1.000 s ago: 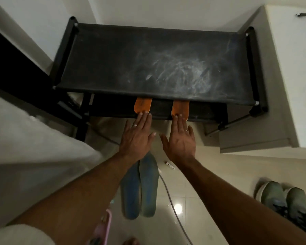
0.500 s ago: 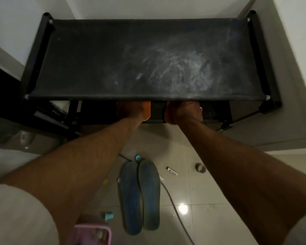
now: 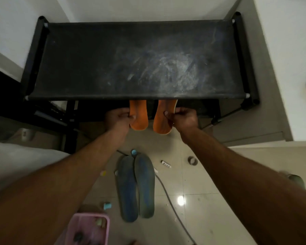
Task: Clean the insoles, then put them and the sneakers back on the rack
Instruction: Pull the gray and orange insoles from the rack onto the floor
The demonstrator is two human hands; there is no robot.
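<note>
Here, dusty black rack | tiled floor | both hands' fingers clenched on orange insoles

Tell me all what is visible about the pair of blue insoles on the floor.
The blue insoles lie flat on the pale tiled floor, side by side, long edges touching, below the black shoe rack. They look like thin foam or fabric, dark blue with dull greenish, worn patches. Both are whole and foot-shaped, lying roughly parallel. No hand touches them. A grey cable runs past their right edge, and a small light-blue thing lies at their far tips.
</note>
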